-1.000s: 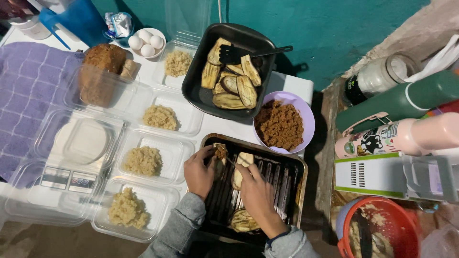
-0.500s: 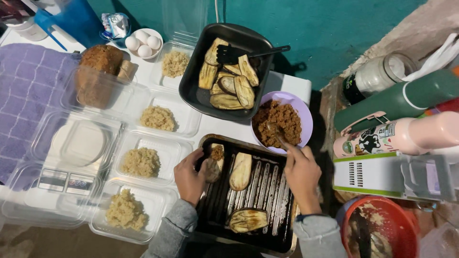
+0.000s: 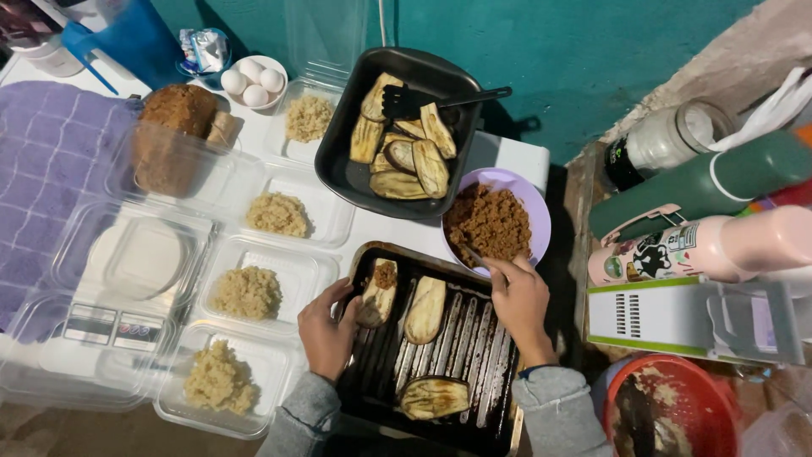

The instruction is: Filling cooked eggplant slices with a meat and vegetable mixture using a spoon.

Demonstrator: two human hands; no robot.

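At the far left we see clear trays of grain (image 3: pixel 247 293). In the lower middle, our left hand (image 3: pixel 326 329) pinches the near end of an aubergine slice (image 3: pixel 377 296) topped with mince, lying on the ridged grill pan (image 3: pixel 474 372). Right of it, our right hand (image 3: pixel 522 298) closes on a utensil, mostly hidden, dipped in the lilac bowl of mince (image 3: pixel 536 203) at centre right.
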